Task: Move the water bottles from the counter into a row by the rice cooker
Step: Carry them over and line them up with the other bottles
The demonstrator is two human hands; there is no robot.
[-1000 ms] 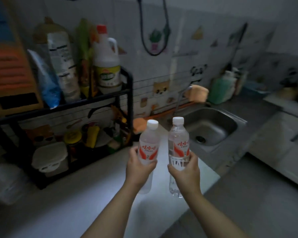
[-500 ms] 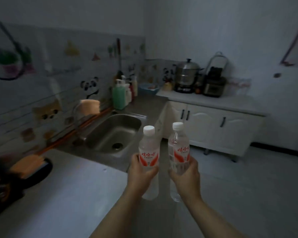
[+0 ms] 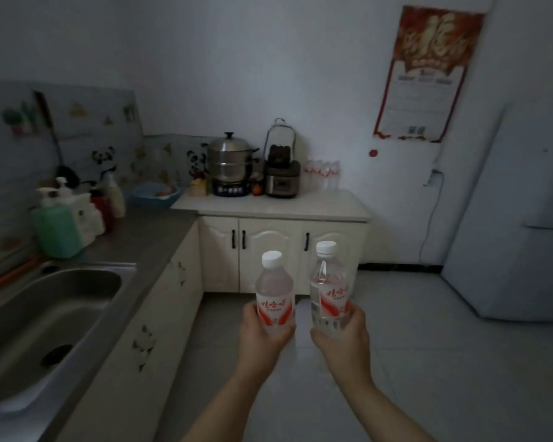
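Carrying two bottles at once, I had the left hand (image 3: 262, 333) wrapped around the left water bottle (image 3: 275, 295) and the right hand (image 3: 342, 336) closed on the right water bottle (image 3: 329, 288), both upright with white caps on, held side by side but not touching, out over the tiled floor (image 3: 428, 362). By my reading the job was partly done: a short row of bottles (image 3: 322, 173) already stood against the wall just to the right of the rice cooker (image 3: 282, 181) on the far counter (image 3: 268, 205), though they were too small and dim for me to count. These two were in transit and not yet set down; whether more waited elsewhere I could not tell. Left of the cooker sat a steel steamer pot (image 3: 230, 161) on its burner, and the sink (image 3: 45, 317) and a green soap dispenser (image 3: 56, 228) lined the near side. Nothing on the floor blocked the walk. I judged the free counter in front of the row open enough, with the cooker's raised handle the one thing to steer clear of.
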